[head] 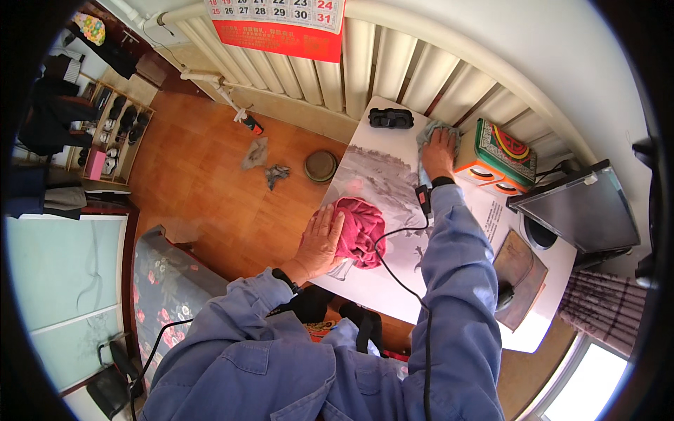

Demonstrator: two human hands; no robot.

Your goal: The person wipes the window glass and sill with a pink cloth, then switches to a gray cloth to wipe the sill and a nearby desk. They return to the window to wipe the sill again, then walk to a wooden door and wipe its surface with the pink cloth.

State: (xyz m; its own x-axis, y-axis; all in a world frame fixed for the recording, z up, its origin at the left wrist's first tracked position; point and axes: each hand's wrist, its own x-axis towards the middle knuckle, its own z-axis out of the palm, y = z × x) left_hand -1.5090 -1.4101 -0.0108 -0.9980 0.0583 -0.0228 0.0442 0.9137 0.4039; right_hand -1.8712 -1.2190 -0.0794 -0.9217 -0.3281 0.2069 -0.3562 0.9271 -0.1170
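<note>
My left hand [320,241] lies with its fingers extended against a bunched pink cloth [364,231] at the left edge of the desk [389,294]. The desk has a white top with a grey ink-landscape print. Farther off, my right hand [440,152] presses a grey-blue cloth [433,128] onto the desktop, close beside a decorated box [497,155] with a green lid. The palm hides most of that cloth. A black plastic holder [390,118] sits at the desk's far corner, left of the right hand.
A monitor [584,205] and a mouse [505,296] on a brown pad [526,279] occupy the right side. A black cable [392,273] runs from my right wrist across the desk. Behind stands a radiator [360,68]. A round lidded container [321,166] and a crumpled rag [277,174] lie on the floor.
</note>
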